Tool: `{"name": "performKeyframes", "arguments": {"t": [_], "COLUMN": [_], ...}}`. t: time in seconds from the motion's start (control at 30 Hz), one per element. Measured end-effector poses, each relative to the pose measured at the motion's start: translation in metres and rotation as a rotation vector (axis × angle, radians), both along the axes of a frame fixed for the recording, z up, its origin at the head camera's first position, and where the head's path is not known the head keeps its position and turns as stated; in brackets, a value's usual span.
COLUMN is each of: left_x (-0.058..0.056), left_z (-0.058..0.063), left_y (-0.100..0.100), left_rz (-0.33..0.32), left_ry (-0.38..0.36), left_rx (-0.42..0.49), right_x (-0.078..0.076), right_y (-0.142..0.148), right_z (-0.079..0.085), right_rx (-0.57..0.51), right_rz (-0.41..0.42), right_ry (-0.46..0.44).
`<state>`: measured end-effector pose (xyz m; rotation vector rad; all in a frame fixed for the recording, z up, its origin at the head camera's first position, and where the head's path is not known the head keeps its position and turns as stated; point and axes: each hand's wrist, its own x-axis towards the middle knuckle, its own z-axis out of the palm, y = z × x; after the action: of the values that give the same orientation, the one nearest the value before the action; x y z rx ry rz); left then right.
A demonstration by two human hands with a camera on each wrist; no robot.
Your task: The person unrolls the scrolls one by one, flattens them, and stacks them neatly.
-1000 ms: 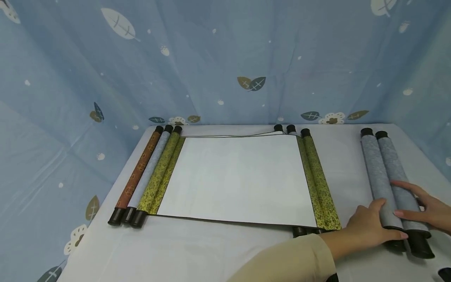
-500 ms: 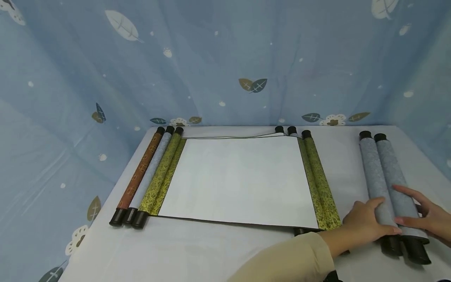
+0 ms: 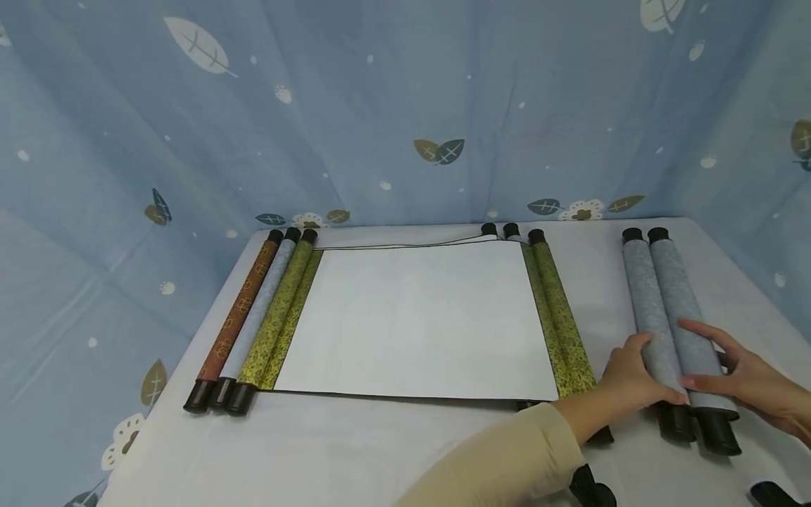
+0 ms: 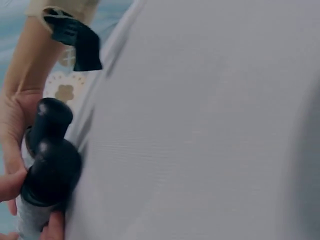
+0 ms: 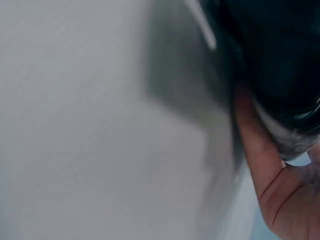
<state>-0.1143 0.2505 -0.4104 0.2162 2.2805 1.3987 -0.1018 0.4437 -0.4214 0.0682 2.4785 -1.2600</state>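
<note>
Two grey-blue scroll rolls with black end knobs lie side by side at the right of the table in the head view. My left hand (image 3: 633, 377) grips the near part of the left-hand scroll roll (image 3: 649, 303), thumb by its black knob (image 3: 676, 422). Around the near part of the right-hand scroll roll (image 3: 681, 296) my right hand (image 3: 744, 370) curls, thumb and forefinger spread along it. Both black knobs (image 4: 52, 170) show close together in the left wrist view, with left fingertips (image 4: 55, 227) beside the roll. One large dark knob (image 5: 285, 60) fills the corner above my right hand in the right wrist view.
Partly unrolled, a yellow-green scroll (image 3: 412, 324) spreads white paper across the middle, over other scrolls. Pale blue (image 3: 260, 303) and brown (image 3: 241, 306) rolls lie along its left side. Dark objects (image 3: 592, 486) sit at the near edge. A blue patterned cloth (image 3: 380, 105) hangs behind.
Both hands and the two grey-blue rolls have shifted somewhat left, towards the yellow-green scroll, and slightly away from the near edge. The head view has also turned a little right.
</note>
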Motion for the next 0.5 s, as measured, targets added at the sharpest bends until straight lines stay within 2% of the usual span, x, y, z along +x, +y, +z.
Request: {"name": "performKeyframes", "arguments": {"t": [0.07,0.13,0.27,0.5], "left_x": [-0.0032,-0.0057,-0.0082,-0.0077], "left_z": [0.0004,-0.0003,-0.0014,-0.0015], "left_y": [-0.0009,-0.0018,-0.003,-0.0085], "left_rz": [0.032,0.024,-0.046,-0.072], "left_ry": [-0.041,-0.056,0.0,0.032], "left_rx": [0.058,0.079,0.03,-0.003], "right_x": [-0.0014,-0.0021,-0.0023,-0.0007], "right_y": [-0.0036,-0.006,-0.0066,-0.0056], "right_z": [0.0015,0.0031,0.0051,0.0014], "right_rx": [0.02,0.042,0.053,0.019], "right_rz": [0.012,0.023,0.034,0.058], "right_ry": [0.031,0.061,0.074,0.085]}}
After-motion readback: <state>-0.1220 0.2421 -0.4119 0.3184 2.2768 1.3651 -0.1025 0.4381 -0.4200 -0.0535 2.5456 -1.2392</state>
